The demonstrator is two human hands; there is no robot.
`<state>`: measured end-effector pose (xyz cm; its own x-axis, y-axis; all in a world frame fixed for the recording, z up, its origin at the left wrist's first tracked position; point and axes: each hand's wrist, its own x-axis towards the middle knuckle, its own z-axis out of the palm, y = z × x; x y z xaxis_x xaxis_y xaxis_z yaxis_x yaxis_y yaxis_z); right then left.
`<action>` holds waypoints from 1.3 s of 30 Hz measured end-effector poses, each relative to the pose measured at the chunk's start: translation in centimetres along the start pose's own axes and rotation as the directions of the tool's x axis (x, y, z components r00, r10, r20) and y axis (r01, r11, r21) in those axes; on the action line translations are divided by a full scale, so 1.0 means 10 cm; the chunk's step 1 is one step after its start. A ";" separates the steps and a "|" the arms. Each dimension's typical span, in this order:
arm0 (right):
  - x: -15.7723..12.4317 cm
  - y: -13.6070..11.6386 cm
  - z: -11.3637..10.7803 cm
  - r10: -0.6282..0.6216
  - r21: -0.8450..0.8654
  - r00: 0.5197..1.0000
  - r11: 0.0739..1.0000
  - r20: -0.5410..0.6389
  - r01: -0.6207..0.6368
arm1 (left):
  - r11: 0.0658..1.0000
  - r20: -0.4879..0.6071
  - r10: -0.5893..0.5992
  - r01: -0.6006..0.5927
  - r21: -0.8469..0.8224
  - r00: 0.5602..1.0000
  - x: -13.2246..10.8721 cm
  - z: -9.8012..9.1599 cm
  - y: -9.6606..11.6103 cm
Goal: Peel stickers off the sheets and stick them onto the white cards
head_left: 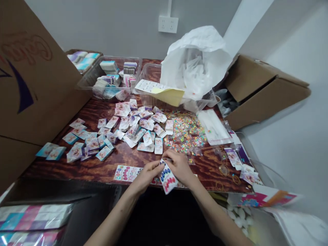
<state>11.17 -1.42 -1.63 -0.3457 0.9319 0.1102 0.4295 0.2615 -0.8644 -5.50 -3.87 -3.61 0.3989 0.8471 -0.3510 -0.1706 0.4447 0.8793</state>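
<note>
Table (97, 172), lower centre: left hand (147, 175) and right hand (181, 168) pinch one sticker sheet (167, 179), other strips (126, 173) nearby seemingly awaiting handling.

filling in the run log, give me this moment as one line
left hand: holds printed sheet | right hand: holds same sheet | table: small boxes

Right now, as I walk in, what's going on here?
A person's left hand and right hand hold a small patterned sheet at the front edge of the table. More printed sheets lie flat along that edge. Beyond, small printed boxes lie in a loose spread, with clear packets of colourful bits heaped to their right.
</note>
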 end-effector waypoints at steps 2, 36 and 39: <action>0.02 0.07 0.01 0.063 -0.029 0.997 0.997 -0.045 -0.065 | 0.998 -0.018 -0.056 0.056 -0.030 0.998 0.08 -0.03 -0.05; 0.31 0.29 -0.33 0.242 0.267 0.969 0.932 0.047 -0.245 | 0.996 0.003 -0.068 0.067 0.066 0.998 0.46 -0.11 -0.05; 0.32 0.17 -0.36 0.221 0.211 0.971 0.949 0.095 -0.236 | 0.993 0.001 -0.059 0.059 0.104 0.998 0.49 -0.08 -0.02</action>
<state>13.81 2.88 -0.95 -0.3200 0.9384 -0.1304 0.3134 -0.0251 -0.9493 -4.28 0.44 -5.78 0.4093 0.8189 -0.4023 -0.0518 0.4611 0.8859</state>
